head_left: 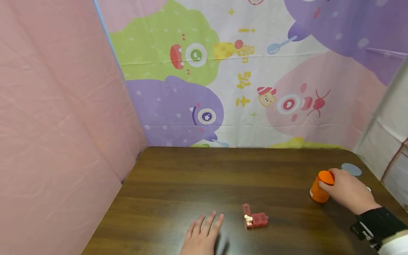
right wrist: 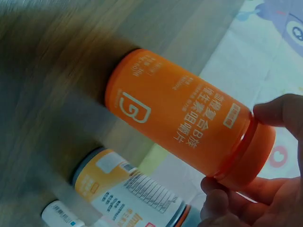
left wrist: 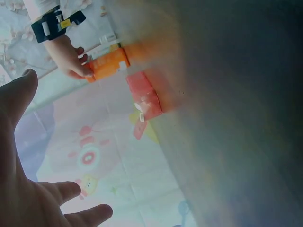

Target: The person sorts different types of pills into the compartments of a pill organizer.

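My right hand [head_left: 350,189] grips an orange bottle [head_left: 316,193] by its orange cap, thumb on one side and fingers on the other. In the right wrist view the bottle [right wrist: 175,113] stands upright on the table, white print and a large B on its side. My left hand [head_left: 201,236] has its fingers spread, low over the front of the table, and holds nothing. To the right of it lies a small red pill box [head_left: 259,220]. One lid [head_left: 246,209] of the box is up, and pale tablets [head_left: 248,220] fill that compartment.
Beside the orange bottle stand a white and yellow tub [right wrist: 128,189] and a small white bottle [right wrist: 61,215]. The tub's grey-blue lid [head_left: 351,169] shows behind my right hand. A cartoon curtain [head_left: 242,117] hangs at the table's far edge, a pink one [head_left: 63,124] along the left.
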Available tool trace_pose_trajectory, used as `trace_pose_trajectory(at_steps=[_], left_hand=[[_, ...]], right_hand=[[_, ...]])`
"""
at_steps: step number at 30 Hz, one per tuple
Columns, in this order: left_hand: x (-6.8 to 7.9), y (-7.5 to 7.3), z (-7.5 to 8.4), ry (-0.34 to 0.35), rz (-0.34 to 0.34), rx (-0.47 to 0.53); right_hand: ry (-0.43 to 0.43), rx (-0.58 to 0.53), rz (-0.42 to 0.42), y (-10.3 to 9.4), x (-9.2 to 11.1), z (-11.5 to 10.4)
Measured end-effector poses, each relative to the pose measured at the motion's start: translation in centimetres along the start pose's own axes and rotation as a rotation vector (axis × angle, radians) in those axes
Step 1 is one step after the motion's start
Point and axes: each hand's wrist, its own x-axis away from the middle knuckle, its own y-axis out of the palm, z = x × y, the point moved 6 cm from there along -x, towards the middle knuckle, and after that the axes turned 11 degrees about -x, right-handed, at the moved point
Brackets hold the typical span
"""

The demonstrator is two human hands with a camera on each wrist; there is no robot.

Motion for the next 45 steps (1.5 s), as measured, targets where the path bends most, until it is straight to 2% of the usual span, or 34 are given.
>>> trace_pose_trajectory(at_steps=[5,9,14,16,18,21,24,29,32,36,40,45], left_hand=[[-0.1,0.2,0.0,-0.003,-0.048,0.034],[-0.1,0.2,0.2,-0.002,-0.054,0.031],[-0.2,0.4,0.2,0.000,-0.039,0.018],[-0.2,0.4,0.2,0.005,-0.022,0.008],[-0.2,0.5,0.2,0.007,-0.012,0.002],[-0.3,0.7,0.3,0.006,-0.024,0.006],[-0.5,1.0,0.3,0.004,-0.053,0.019],[-1.1,1.4,0.7,0.009,-0.089,0.023],[-1.7,1.8,1.0,-0.007,-0.167,0.044],[-2.5,2.4,1.3,-0.035,-0.237,0.091],[-3.2,2.6,1.8,-0.020,-0.225,0.118],[-4.5,2.7,2.4,0.023,-0.228,0.135]], right_hand=[[0.021,0.020,0.003,0.0,-0.6,0.7],[0.014,0.024,0.022,-0.1,-0.9,0.7],[0.006,0.000,0.109,-0.2,-0.5,0.1],[-0.039,-0.017,0.177,-0.4,0.0,-0.8],[-0.123,-0.013,0.247,-0.4,0.6,-2.4],[-0.259,0.011,0.280,0.4,1.7,-5.4],[-0.377,0.038,0.219,2.6,3.1,-8.7],[-0.537,0.054,0.013,7.7,5.5,-13.0],[-0.603,0.039,-0.093,10.3,6.6,-14.5],[-0.597,0.039,-0.169,12.2,6.5,-15.1],[-0.556,0.053,-0.227,13.3,5.7,-15.0],[-0.582,0.049,-0.288,14.4,5.2,-15.3]])
